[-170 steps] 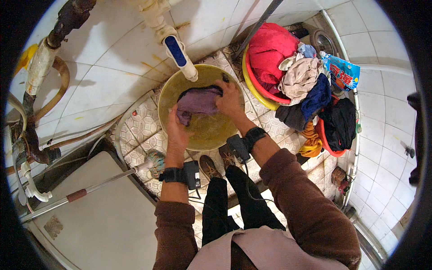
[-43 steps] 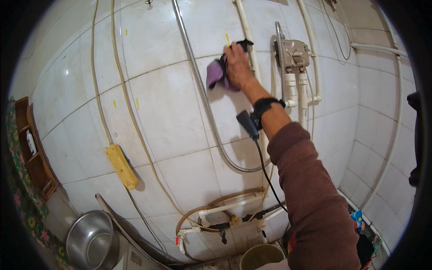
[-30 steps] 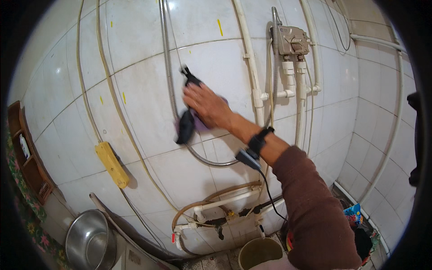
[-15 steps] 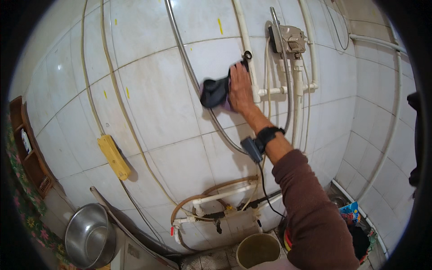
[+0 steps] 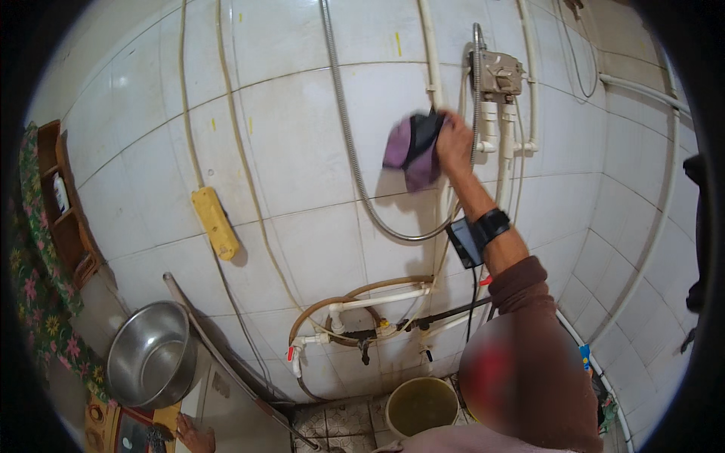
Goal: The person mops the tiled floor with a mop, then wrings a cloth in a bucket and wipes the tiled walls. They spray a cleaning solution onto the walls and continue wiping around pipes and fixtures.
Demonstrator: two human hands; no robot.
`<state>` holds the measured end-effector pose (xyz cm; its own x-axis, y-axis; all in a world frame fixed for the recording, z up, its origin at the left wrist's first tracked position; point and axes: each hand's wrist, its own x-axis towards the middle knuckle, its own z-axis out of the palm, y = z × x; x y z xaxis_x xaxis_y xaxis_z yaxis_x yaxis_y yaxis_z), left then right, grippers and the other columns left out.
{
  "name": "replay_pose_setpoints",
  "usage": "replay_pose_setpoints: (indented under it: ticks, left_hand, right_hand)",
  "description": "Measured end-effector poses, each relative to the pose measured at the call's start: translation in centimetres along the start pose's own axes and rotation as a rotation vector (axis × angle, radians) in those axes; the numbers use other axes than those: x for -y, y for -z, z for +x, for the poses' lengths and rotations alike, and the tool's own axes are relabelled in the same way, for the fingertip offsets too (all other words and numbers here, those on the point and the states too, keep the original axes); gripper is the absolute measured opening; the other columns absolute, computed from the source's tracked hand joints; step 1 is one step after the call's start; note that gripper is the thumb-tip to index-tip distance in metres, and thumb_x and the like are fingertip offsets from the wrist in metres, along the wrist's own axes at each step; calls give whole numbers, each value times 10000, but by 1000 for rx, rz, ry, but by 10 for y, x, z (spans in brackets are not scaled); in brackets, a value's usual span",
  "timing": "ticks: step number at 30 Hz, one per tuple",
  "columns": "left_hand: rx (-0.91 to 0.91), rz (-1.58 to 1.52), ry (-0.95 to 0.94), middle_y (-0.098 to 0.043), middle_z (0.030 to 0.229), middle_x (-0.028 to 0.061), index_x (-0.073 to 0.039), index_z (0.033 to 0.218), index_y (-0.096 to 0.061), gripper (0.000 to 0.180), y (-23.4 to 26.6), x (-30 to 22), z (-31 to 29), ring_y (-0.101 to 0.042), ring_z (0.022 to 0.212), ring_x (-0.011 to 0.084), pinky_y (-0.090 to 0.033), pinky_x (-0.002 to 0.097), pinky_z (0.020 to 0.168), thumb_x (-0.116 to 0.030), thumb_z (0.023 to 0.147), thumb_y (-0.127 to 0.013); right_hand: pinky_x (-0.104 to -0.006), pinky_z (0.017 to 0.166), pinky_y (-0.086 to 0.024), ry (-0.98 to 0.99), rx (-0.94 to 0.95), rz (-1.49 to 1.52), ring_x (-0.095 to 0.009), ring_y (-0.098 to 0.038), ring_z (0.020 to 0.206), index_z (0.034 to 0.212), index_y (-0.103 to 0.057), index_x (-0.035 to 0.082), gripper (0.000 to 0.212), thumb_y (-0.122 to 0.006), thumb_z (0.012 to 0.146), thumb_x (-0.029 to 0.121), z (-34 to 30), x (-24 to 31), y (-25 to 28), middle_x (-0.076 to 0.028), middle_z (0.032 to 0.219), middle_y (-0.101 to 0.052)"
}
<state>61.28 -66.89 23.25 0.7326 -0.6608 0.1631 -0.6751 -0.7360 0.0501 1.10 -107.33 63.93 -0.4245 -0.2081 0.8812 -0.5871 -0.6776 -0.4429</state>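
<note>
Pressing a purple cloth (image 5: 411, 151) flat against the white tiled wall (image 5: 302, 143), high up, with the right hand (image 5: 453, 142), fingers curled over the cloth's right edge and pinching it there. Wearing a black wristband (image 5: 492, 224) with a small dark device (image 5: 464, 242) hanging just below it, and a brown sleeve (image 5: 540, 340) covering the forearm lower down. Left hand not showing anywhere in the view.

Cloth sitting just left of a shower mixer valve (image 5: 498, 73) and its white pipes (image 5: 502, 143), and lying over the upper run of a looping metal shower hose (image 5: 355, 174).

Hanging on the wall to the left, a yellow power strip (image 5: 214, 222) on a pale cable. Running low on the wall, more white piping with small red-handled taps (image 5: 290, 352) and a brown hose arching above.

Standing on the patterned floor below, a yellowish bucket (image 5: 419, 405), its inside dim and murky; cannot tell whether holding water. Resting at lower left, a steel bowl (image 5: 149, 364), tilted toward the camera and showing only bare metal inside. Leaning beside the bowl, a long grey bar (image 5: 226, 355). Standing at far left, a wooden shelf (image 5: 64, 219) with a small white bottle (image 5: 62, 194) in one compartment.
</note>
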Motion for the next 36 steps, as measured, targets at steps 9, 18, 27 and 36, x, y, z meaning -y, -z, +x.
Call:
replay_pose_setpoints:
  ticks: [9, 18, 27, 36]
  left_hand:
    - [59, 54, 48, -144, 1502, 126, -10, 1428, -178, 995, 7, -8, 3, -104, 1393, 281, -78, 484, 1109, -415, 674, -685]
    - [-32, -104, -87, -158, 1490, 163, 27, 1410, -176, 1059, 10, -3, -14, -106, 1389, 305, -21, 493, 1114, -368, 582, -704]
    - [-205, 169, -245, -228, 1487, 128, -14, 1408, -267, 834, 3, 4, -14, -159, 1388, 259, -136, 511, 1085, -543, 805, -494]
    - [-371, -424, -306, -511, 1240, 159, 22, 1159, -532, 519, -22, 33, 6, -462, 1130, 291, -354, 437, 907, -397, 856, -480]
  right_hand:
    - [-384, 809, -450, 863, 196, 169, -328, -538, 1002, 1027, -582, 67, 333, -586, 698, 12, -11, 107, -123, -125, 1083, -566]
    - [-415, 784, -344, 1011, 257, -445, -228, -433, 1058, 1034, -565, 156, 313, -608, 724, 148, -49, 78, -141, -62, 1099, -495]
    - [-479, 648, -475, 487, 350, -384, -389, -578, 752, 1114, -463, 103, 435, -637, 719, 51, -91, 77, -158, -203, 942, -560]
    - [-628, 1018, -178, 694, 387, -572, -454, -309, 1195, 1384, -359, 226, 772, -658, 681, 339, -168, 71, -152, -257, 1174, -433]
